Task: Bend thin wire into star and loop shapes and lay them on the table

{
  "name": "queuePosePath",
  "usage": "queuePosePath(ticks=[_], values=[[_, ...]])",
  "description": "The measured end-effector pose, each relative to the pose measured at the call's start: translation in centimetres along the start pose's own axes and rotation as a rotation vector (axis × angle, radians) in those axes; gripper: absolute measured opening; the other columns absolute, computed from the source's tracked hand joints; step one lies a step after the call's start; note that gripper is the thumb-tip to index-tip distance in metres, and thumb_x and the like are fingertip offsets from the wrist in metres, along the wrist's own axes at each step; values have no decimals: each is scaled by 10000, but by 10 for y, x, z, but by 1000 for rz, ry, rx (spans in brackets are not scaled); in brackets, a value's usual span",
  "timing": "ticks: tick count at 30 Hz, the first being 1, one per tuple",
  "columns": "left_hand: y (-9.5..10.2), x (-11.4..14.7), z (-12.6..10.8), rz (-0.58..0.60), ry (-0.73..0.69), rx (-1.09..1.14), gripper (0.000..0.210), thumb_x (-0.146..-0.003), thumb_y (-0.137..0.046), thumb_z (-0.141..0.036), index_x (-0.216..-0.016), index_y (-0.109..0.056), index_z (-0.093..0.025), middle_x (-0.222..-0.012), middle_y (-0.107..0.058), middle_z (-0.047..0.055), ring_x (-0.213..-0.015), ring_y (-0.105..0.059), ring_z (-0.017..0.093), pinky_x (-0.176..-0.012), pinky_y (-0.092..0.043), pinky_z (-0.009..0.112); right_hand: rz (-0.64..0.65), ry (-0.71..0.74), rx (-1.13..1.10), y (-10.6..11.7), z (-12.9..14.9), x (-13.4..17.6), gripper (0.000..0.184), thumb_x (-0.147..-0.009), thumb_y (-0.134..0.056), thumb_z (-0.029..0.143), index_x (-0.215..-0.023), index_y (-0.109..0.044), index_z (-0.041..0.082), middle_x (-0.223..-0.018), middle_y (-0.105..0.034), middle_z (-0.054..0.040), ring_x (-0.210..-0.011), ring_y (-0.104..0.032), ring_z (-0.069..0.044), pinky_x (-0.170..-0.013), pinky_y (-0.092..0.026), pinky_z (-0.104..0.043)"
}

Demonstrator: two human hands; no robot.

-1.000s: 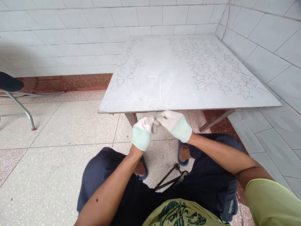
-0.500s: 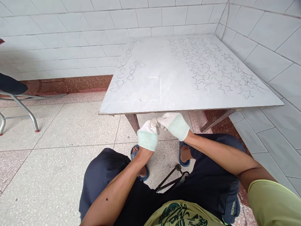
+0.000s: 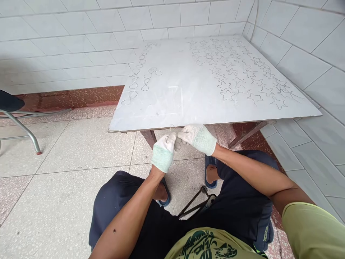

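Observation:
Both hands wear white knit gloves with pale green cuffs and meet just off the near edge of the white table (image 3: 199, 104). My left hand (image 3: 165, 145) is closed, thumb and fingers pinching a thin wire (image 3: 173, 126) whose curved end sticks up above the fingertips. My right hand (image 3: 195, 136) is closed too, its fingertips pressed at the same wire from the right. Most of the wire is hidden by the gloves. On the table's right side lie several star-shaped wire pieces (image 3: 228, 95); looped wire pieces (image 3: 145, 87) lie on its left side.
A tiled wall (image 3: 88, 46) stands behind the table, another on the right. Wooden table legs (image 3: 148, 138) are below the top. A metal-legged stool (image 3: 24, 129) is at the far left. A dark metal frame (image 3: 192, 201) shows between my legs.
My left hand has shifted slightly left and its fingers have turned a little around the wire. The right hand stays close against it. The whole view has moved slightly.

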State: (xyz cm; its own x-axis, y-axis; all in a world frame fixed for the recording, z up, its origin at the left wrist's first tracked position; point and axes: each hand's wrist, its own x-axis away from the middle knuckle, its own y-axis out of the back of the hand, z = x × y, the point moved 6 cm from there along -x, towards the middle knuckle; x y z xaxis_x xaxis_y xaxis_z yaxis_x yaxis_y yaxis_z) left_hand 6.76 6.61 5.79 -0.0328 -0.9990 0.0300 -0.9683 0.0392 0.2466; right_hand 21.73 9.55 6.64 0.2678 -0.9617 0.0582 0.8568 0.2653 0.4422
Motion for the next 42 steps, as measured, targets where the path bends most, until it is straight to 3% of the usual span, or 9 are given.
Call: queuePosePath(ticks=[6, 10, 13, 15, 19, 23, 30, 37, 42], values=[[2, -5, 1, 71, -41, 10, 439, -1000, -570, -538, -683, -607, -236, -606, -639, 14, -521, -485, 144, -587, -451, 296, -23, -77, -49, -2, -2, 2, 341, -952, -622, 333, -641, -685, 207, -625, -709, 15, -612, -678, -116, -600, -489, -214], [6, -6, 4, 14, -57, 28, 438, -990, -579, -508, -631, -540, -261, -531, -548, -10, -524, -513, 158, -608, -473, 307, 33, -70, -123, -7, 3, 3, 363, -975, -593, 344, -652, -682, 205, -667, -733, 6, -629, -682, -112, -608, -521, -199], [7, -4, 4, -11, -31, 26, 471, -989, -589, -569, -633, -550, -263, -526, -555, -7, -521, -522, 161, -602, -474, 312, 113, -20, -147, -11, 11, 5, 345, -961, -610, 327, -653, -703, 204, -705, -759, 11, -684, -699, -112, -631, -534, -183], [7, -4, 3, 18, 18, 13, 504, -971, -607, -636, -640, -579, -257, -545, -604, 11, -518, -532, 164, -589, -473, 316, 84, -48, -141, -9, 12, 8, 293, -936, -643, 294, -663, -701, 204, -697, -754, 21, -669, -697, -111, -616, -526, -184], [21, -5, -5, 98, 94, -44, 478, -888, -727, -672, -734, -704, -219, -710, -760, 77, -637, -679, 215, -617, -519, 334, -2, -98, -78, -2, 11, 12, 205, -907, -681, 222, -703, -685, 205, -648, -717, 44, -596, -688, -113, -605, -499, -212], [45, -9, -15, 19, 45, 37, 450, -894, -733, -640, -933, -768, -193, -955, -833, 112, -817, -757, 249, -689, -565, 345, 47, -78, 54, -6, 16, 16, 285, -938, -681, 248, -657, -656, 208, -585, -683, 42, -578, -691, -134, -631, -467, -248], [32, -10, 5, 7, 64, 99, 452, -860, -760, -593, -622, -671, -219, -589, -678, 35, -562, -603, 165, -568, -469, 306, 67, -98, 15, -19, 26, 22, 280, -952, -709, 254, -679, -672, 208, -619, -691, 41, -579, -660, -125, -623, -464, -249], [39, -1, -8, -76, 20, 154, 408, -872, -752, -540, -634, -677, -218, -586, -660, 13, -545, -591, 153, -570, -476, 307, 137, -69, -25, -25, 27, 22, 311, -965, -707, 314, -670, -697, 217, -654, -736, 37, -634, -699, -125, -655, -479, -239], [37, 2, -11, -60, 32, 218, 411, -860, -774, -557, -654, -674, -216, -577, -644, 2, -521, -562, 145, -562, -474, 313, 148, -26, 14, -24, 26, 23, 330, -930, -730, 316, -614, -686, 230, -650, -731, 41, -666, -696, -131, -666, -465, -244]])
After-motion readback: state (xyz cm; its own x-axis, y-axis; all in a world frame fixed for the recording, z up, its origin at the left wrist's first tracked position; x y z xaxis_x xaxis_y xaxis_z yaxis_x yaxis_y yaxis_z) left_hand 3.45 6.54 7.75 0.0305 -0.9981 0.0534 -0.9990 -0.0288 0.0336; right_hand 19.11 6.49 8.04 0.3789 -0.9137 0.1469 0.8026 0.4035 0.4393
